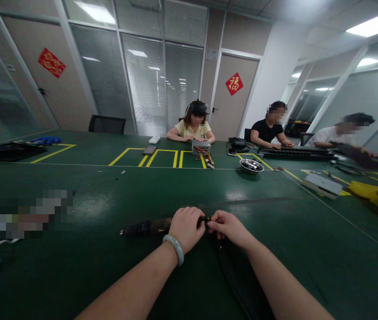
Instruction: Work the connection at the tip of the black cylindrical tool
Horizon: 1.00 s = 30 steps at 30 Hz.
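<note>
Though far from bowl (pixel 251 166) of bits, left hand (pixel 185 229), right hand (pixel 229 228) tight on cable (pixel 142 228).

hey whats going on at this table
A person at the green table grips a dark rod-like object in the left hand, which wears a pale bangle. The right hand pinches a small black piece at that object's end; black cables trail toward the person. Across the table three other people sit working, one at a grey box with coloured wires, near a metal bowl.
</note>
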Each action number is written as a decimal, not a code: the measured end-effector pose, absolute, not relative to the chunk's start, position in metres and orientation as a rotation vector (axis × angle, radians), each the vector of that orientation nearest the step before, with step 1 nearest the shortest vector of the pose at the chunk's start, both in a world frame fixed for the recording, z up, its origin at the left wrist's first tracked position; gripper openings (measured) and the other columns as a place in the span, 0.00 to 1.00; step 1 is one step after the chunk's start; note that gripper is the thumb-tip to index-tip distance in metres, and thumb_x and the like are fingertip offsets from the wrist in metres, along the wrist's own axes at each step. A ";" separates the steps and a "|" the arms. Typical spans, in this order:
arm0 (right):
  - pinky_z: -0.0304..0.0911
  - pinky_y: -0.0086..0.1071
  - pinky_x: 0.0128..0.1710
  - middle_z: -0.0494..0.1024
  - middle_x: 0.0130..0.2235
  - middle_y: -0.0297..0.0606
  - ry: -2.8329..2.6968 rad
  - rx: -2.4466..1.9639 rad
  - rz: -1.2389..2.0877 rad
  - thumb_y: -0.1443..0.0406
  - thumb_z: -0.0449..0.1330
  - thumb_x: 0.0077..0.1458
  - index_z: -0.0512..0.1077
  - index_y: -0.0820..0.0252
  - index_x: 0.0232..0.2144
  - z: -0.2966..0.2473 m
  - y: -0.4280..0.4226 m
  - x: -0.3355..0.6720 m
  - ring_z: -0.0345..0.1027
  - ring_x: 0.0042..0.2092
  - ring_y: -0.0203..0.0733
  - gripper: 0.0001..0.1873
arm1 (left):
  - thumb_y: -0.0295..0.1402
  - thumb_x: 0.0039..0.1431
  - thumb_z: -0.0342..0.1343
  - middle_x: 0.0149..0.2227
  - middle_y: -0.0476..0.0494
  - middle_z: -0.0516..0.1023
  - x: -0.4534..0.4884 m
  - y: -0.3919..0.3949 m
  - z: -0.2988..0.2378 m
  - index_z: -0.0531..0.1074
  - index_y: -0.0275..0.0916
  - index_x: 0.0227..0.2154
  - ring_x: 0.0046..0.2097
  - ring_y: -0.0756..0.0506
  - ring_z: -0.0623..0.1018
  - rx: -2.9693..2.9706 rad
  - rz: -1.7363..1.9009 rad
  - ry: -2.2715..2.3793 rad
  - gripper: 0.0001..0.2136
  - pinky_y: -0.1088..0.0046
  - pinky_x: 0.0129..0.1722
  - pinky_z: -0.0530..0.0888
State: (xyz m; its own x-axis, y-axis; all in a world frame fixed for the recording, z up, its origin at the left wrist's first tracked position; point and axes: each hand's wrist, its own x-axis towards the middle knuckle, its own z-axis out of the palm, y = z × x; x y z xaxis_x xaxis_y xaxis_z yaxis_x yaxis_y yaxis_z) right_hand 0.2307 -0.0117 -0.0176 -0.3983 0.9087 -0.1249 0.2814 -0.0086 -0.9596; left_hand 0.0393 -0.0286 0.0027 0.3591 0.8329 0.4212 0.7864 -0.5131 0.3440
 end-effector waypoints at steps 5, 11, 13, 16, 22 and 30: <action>0.59 0.25 0.23 0.76 0.29 0.34 -1.725 -1.239 1.478 0.52 0.62 0.49 0.64 0.61 0.32 -0.017 -0.010 0.237 0.65 0.24 0.30 0.19 | 0.30 0.55 0.54 0.36 0.48 0.75 0.039 -0.028 0.001 0.71 0.42 0.35 0.40 0.44 0.72 2.516 0.882 1.503 0.05 0.65 0.43 0.65; 0.62 0.27 0.27 0.76 0.30 0.35 -1.710 -1.205 1.538 0.52 0.63 0.49 0.65 0.61 0.33 -0.015 -0.011 0.240 0.66 0.26 0.32 0.19 | 0.29 0.55 0.53 0.37 0.48 0.75 0.039 -0.027 0.000 0.71 0.41 0.35 0.40 0.45 0.72 2.496 0.910 1.509 0.05 0.65 0.44 0.65; 0.62 0.27 0.27 0.76 0.31 0.36 -1.725 -1.199 1.538 0.53 0.62 0.50 0.66 0.62 0.33 -0.014 -0.011 0.241 0.67 0.27 0.32 0.19 | 0.30 0.56 0.53 0.37 0.48 0.76 0.039 -0.028 0.000 0.72 0.42 0.35 0.40 0.45 0.73 2.494 0.907 1.502 0.05 0.64 0.44 0.65; 0.57 0.25 0.24 0.77 0.31 0.36 -1.790 -1.243 1.492 0.54 0.61 0.51 0.67 0.62 0.33 -0.012 -0.010 0.241 0.64 0.25 0.30 0.17 | 0.30 0.56 0.53 0.37 0.48 0.76 0.039 -0.028 0.002 0.72 0.42 0.35 0.41 0.45 0.73 2.497 0.896 1.504 0.05 0.64 0.43 0.65; 0.51 0.22 0.19 0.77 0.29 0.35 -1.856 -1.351 1.424 0.56 0.61 0.50 0.69 0.62 0.32 -0.012 -0.011 0.240 0.60 0.23 0.29 0.15 | 0.32 0.55 0.54 0.37 0.47 0.77 0.036 -0.027 0.004 0.73 0.42 0.35 0.42 0.44 0.73 2.521 0.839 1.466 0.06 0.65 0.43 0.67; 0.49 0.23 0.19 0.75 0.26 0.33 -1.860 -1.401 1.359 0.58 0.60 0.50 0.68 0.61 0.31 -0.013 -0.013 0.237 0.58 0.21 0.29 0.11 | 0.31 0.55 0.55 0.36 0.49 0.77 0.034 -0.026 0.003 0.73 0.43 0.35 0.40 0.45 0.74 2.533 0.853 1.427 0.05 0.65 0.44 0.66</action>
